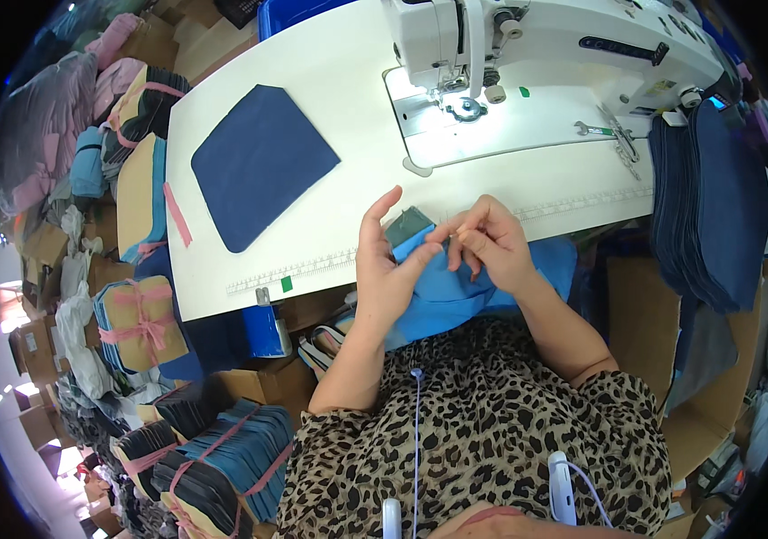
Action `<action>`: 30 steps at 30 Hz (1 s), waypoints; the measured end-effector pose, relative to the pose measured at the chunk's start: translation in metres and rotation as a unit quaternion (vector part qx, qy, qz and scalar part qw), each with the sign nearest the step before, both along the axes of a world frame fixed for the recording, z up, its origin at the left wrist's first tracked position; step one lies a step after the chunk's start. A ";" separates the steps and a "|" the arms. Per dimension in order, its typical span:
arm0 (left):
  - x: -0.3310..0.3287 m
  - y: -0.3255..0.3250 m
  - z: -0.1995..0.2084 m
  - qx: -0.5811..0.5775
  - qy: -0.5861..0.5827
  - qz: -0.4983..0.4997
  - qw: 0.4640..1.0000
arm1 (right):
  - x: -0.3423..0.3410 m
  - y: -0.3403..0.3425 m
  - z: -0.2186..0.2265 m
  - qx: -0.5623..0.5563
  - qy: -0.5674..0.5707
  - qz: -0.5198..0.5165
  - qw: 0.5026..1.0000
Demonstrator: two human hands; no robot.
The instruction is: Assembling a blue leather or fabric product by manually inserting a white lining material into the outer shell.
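A bright blue cloth (456, 292) lies across my lap at the table's front edge, with a dark grey-green patch (409, 225) at its upper end. My left hand (390, 260) holds this cloth, thumb lying over it and forefinger stretched upward; its other fingers are mostly hidden. Close beside the left thumb, my right hand (496, 244) is closed in a pinch above the cloth. Whatever sits between those fingertips is too small to make out. A navy fabric panel (262, 171) lies flat on the white table (357, 117), left of my hands.
A white sewing machine (546, 45) stands at the back right, near a wrench (593, 130). Navy panels (716, 207) hang over the table's right edge. A ruler strip (312, 266) runs along the front edge. Tied fabric bundles (141, 323) crowd the left side.
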State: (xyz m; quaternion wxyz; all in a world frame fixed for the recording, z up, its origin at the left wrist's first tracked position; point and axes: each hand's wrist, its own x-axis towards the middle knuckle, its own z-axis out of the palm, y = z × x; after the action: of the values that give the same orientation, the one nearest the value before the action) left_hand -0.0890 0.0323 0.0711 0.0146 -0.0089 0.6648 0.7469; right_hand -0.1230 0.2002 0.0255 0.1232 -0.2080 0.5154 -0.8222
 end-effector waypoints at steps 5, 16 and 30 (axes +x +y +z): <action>-0.012 -0.008 -0.011 0.032 -0.064 -0.022 0.997 | -0.008 0.002 0.000 -0.127 -0.106 0.043 0.985; -0.004 -0.006 -0.024 -0.127 0.105 0.200 0.966 | 0.014 0.024 0.004 0.350 0.362 -0.184 0.844; -0.002 -0.037 0.002 -0.002 0.039 -0.013 0.999 | 0.022 0.020 0.026 0.422 0.084 -0.044 0.902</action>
State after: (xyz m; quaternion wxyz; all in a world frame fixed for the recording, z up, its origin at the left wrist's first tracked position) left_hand -0.0910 -0.0049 0.0727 -0.0016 0.0287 0.6664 0.7451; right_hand -0.1007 0.2201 0.0516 0.1193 -0.1813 0.8311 -0.5120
